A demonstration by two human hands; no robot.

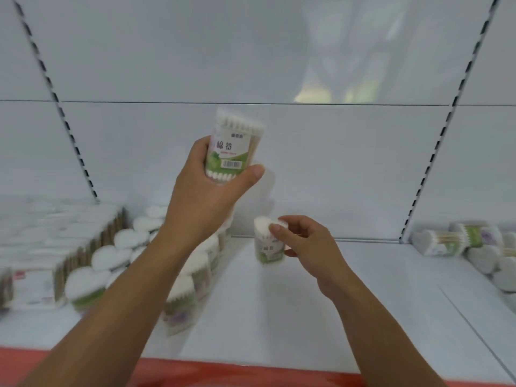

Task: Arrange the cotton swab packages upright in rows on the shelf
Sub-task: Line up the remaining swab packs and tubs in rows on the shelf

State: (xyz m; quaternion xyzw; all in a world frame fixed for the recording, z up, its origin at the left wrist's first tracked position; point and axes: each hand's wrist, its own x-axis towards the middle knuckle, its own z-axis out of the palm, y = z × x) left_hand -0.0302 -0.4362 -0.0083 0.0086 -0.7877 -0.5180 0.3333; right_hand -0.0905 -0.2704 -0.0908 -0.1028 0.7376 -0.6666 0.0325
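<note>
Green-labelled pack (231, 148) gripped by left hand (206, 191); right hand (310, 247) pinches standing pack (268, 254).

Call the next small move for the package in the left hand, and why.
Probably lower the raised package in the left hand and stand it on the shelf just in front of the standing package, which the right hand pinches at its top. That one stands alone beside the upright rows on the left, so it seems to start a new row.
</note>
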